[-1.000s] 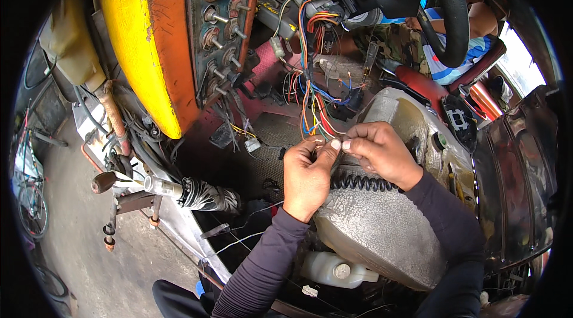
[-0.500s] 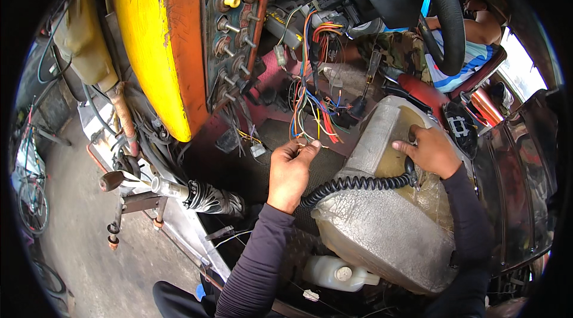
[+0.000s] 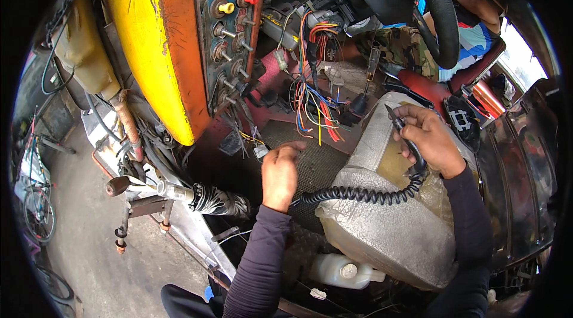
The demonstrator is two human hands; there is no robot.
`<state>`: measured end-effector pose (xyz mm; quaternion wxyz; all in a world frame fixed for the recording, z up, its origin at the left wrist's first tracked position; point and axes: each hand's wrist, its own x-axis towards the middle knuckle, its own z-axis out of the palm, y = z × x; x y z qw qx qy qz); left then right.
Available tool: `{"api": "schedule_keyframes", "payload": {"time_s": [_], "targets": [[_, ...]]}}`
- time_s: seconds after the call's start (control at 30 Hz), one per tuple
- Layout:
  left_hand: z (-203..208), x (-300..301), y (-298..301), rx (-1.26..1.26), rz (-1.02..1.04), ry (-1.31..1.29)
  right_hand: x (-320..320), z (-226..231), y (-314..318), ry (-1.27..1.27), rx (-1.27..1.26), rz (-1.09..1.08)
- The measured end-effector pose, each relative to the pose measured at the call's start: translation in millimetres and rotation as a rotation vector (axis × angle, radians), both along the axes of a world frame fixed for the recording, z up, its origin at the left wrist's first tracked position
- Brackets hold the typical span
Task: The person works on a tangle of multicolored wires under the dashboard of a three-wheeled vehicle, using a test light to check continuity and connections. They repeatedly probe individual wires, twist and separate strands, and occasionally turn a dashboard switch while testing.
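Observation:
My right hand (image 3: 431,141) is closed around a black pen-shaped tester probe (image 3: 410,138) with a dark pointed tip, held above the worn grey padded cover (image 3: 382,216). From the probe's lower end a black coiled cord (image 3: 364,194) runs left across the cover and passes behind my left wrist. My left hand (image 3: 280,175) hovers left of the cover, its fingers bent together; whatever lies inside them, if anything, is hidden. Just above and right of it, a bundle of loose coloured wires (image 3: 313,103) hangs beneath the steering column, apart from both hands.
An orange and yellow console (image 3: 173,37) with a toggle switch panel (image 3: 224,43) stands at the left. The steering wheel (image 3: 444,19) is at the upper right, a seated person in camouflage (image 3: 403,49) beyond it. A white plastic jug (image 3: 346,271) lies low. A lever (image 3: 140,188) juts left.
My left hand has let go of the wire ends and moved slightly down and left. My right hand has picked up the probe from the cover, raising its tip.

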<state>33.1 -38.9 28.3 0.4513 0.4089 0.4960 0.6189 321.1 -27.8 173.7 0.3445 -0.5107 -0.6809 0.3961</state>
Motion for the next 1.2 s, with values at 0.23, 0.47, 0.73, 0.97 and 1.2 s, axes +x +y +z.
{"api": "schedule_keyframes", "payload": {"time_s": [0.23,0.47,0.73,0.97,1.2], "targets": [[36,-34,-30,0.231,0.029,0.239,-29,25,-25,0.154,0.014,0.102],[114,-30,-26,0.642,0.035,0.781,-58,66,-40,0.110,0.455,0.146],[137,-17,-8,0.612,-0.046,1.089,-70,82,-35,0.092,0.630,0.151],[132,-12,-4,0.561,-0.069,1.165,-67,66,-23,0.061,0.729,0.128],[127,-10,4,0.596,-0.056,1.255,-48,62,-11,-0.223,0.537,0.207]]}}
